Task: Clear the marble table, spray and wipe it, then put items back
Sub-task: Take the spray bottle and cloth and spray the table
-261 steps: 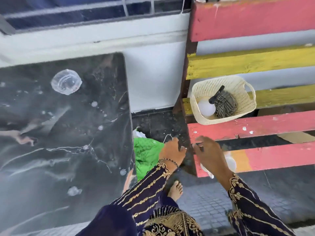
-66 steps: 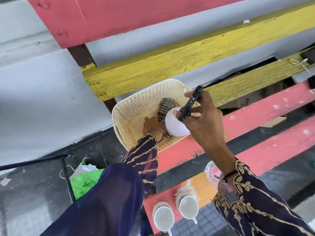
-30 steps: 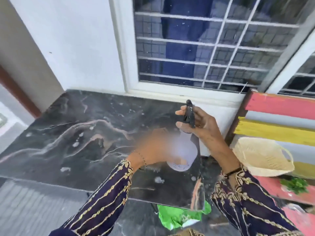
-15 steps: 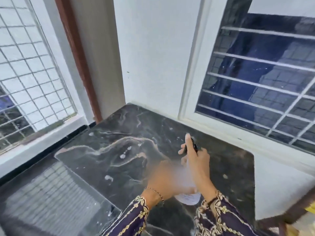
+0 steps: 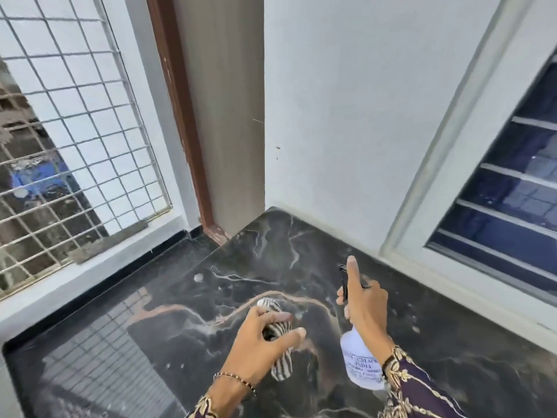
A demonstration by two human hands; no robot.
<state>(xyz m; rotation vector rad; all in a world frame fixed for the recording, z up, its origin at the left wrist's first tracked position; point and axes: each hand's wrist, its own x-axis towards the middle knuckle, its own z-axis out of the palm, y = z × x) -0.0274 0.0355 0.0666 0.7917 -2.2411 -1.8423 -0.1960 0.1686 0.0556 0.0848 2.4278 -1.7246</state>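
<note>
The dark marble table (image 5: 187, 333) with pale veins fills the lower half of the view, bare apart from small white specks. My left hand (image 5: 259, 342) grips a bunched black-and-white striped cloth (image 5: 278, 348) just above the tabletop's middle. My right hand (image 5: 366, 309) holds a white spray bottle (image 5: 358, 363) by its black trigger head, index finger stretched along the top, nozzle pointing away toward the table's far corner. The bottle's body hangs below my wrist, partly hidden by my sleeve.
A white wall (image 5: 346, 116) backs the table. A barred window (image 5: 506, 188) is at the right, a brown-edged door frame (image 5: 180, 116) at the table's far corner, and a metal grille (image 5: 66, 140) at the left over a dark floor strip.
My view has swung left from the bench and basket to the table's far corner. Both hands have moved over the tabletop, and the striped cloth in my left hand is now sharp and apart from the bottle.
</note>
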